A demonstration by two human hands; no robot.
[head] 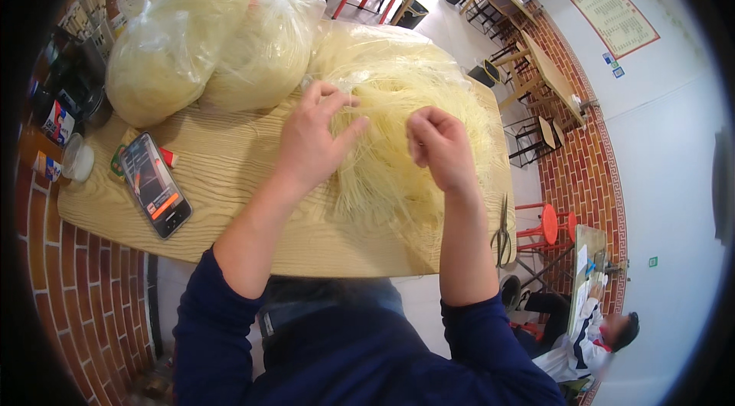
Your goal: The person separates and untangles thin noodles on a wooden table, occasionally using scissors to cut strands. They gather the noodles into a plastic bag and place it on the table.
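Note:
A loose heap of pale yellow dried noodle strands [390,176] lies on the wood-grain table [229,170]. My left hand [316,139] is at the heap's left edge, fingers apart, with no strand visible in its grasp. Over the right part of the heap is my right hand [442,144], its fingers curled inward and slightly blurred; whether strands are inside it cannot be seen. Behind the heap lies an open clear plastic bag [390,41], partly under the strands. Black-handled scissors [503,236] rest at the table's right edge.
Two tied plastic bags of strands, a left one [166,55] and a right one [264,44], stand at the back left. A smartphone [155,185] with a lit screen and a small plastic tub [77,158] lie left. A person [580,343] sits at another table, far right.

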